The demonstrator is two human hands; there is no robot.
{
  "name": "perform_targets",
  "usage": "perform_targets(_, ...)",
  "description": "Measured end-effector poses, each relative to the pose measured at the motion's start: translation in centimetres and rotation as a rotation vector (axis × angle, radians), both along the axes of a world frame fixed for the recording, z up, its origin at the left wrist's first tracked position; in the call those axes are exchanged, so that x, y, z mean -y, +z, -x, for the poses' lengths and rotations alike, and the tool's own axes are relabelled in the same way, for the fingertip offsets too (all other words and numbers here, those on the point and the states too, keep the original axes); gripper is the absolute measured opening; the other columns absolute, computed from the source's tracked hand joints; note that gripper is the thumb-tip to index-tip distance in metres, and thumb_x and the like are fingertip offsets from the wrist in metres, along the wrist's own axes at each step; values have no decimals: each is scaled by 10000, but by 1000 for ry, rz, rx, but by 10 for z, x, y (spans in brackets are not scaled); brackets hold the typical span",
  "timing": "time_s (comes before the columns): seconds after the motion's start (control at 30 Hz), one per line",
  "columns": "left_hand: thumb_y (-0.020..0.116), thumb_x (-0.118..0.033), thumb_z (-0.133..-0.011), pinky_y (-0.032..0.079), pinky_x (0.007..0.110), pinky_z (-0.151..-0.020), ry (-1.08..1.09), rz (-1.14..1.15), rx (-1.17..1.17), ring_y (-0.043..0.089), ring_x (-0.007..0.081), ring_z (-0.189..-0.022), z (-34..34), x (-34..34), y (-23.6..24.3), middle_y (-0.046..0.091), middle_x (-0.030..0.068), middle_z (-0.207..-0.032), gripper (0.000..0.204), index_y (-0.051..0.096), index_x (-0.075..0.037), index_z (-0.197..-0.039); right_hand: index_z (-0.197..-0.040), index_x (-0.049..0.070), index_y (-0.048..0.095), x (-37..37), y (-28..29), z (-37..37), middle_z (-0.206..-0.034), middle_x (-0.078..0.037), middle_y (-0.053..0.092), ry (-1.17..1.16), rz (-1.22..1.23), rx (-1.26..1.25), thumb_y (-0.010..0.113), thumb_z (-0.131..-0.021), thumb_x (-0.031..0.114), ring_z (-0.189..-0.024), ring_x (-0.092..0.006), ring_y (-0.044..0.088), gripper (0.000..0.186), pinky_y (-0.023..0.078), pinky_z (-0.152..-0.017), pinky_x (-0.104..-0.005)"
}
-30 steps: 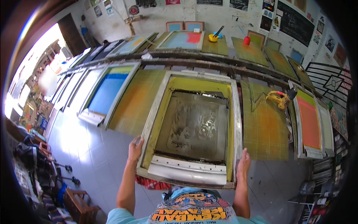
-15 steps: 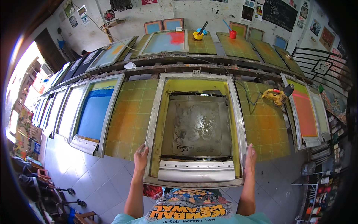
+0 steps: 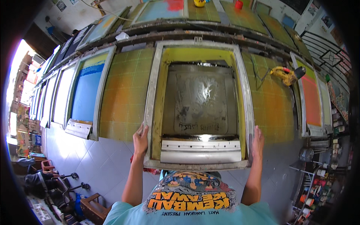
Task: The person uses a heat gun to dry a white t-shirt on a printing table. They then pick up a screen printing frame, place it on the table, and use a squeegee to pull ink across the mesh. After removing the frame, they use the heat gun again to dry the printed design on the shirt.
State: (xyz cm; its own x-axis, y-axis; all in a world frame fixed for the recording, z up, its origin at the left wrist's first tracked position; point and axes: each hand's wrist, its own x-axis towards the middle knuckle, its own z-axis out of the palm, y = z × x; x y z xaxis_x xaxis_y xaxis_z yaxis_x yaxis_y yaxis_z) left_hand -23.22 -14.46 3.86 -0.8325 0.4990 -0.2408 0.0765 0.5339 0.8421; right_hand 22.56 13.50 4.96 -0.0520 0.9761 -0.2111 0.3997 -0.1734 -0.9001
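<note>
1. So the screen frame (image 3: pixel 247 97) sits right in front of me on the near side of the worktop (image 3: pixel 165 36), between the left board (image 3: pixel 125 97) and the right board (image 3: pixel 270 116), with its near end toward my body.
2. Left grip (image 3: pixel 140 141) is at the outer edge of the left rail, near the lower end, fingers bent. Honestly can't tell if it's clamped or just resting there.
3. Right grip (image 3: pixel 258 142) is alongside the right rail at about the same height, fingers straight and not wrapped. Can't make out how firmly it presses, if at all.
4. Handling: the rails look like metal, so I'd call it stiff with a bit of heft, better as a two-sided hold than a one-hander.
5. The middle's the delicate bit. That dark ink (image 3: pixel 202 97) has a wet shine, so I'd bet on slippery and smeary, and the mesh under it is probably easy to dent.
6. The squeegee (image 3: pixel 201 150) lies across the near end inside the frame. Looks loose to me, so tilting could slide it.
7. Best hold imo: the outer side rails, level, thumbs off the mesh.
</note>
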Motion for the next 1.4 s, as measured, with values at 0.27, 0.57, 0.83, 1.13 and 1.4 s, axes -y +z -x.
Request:
perform_targets(0.27,666,-424,-1043,524,327,-858,30,59,-75,620,148,-856,-1,-3,-31,723,178,-892,589,647,44,-1400,-1322,-104,642,6,-11,6,-1243,-253,701,-65,-7,176,547,-1079,536,-1195,-309,649,691,459,-1066,-393)
perform_targets(0.57,716,-380,-1021,529,341,-880,109,-67,-145,590,101,-895,-16,-10,-29,778,170,-929,521,683,-3,-1378,-1364,-3,630,68,38,30,-1352,-259,621,219,-602,633,803,-918,381,-1243,-396,610,613,472,-1097,-474)
perform_targets(0.83,603,-311,-1102,471,317,-1070,194,-355,-9,651,169,-1175,-11,-12,-27,743,154,-1274,472,668,80,-1360,-1287,14,644,128,48,40,-1376,-203,614,1220,-704,910,771,-850,176,-1311,-356,579,483,469,-1122,-484)
perform_targets(1.13,721,-285,-1013,563,399,-929,71,-185,-446,728,268,-1033,-40,-15,1,757,164,-1146,385,743,34,-1227,-1306,-14,599,109,48,59,-1351,-271,612,1266,-751,1037,653,-880,64,-1157,-400,675,436,549,-1013,-521)
perform_targets(1.4,799,-530,-868,560,472,-866,-328,436,-203,719,381,-982,-122,42,54,731,187,-1030,581,753,-2,-1105,-1334,-28,556,121,71,27,-1248,-250,662,649,-315,904,719,-946,332,-1097,-407,684,553,582,-883,-511)
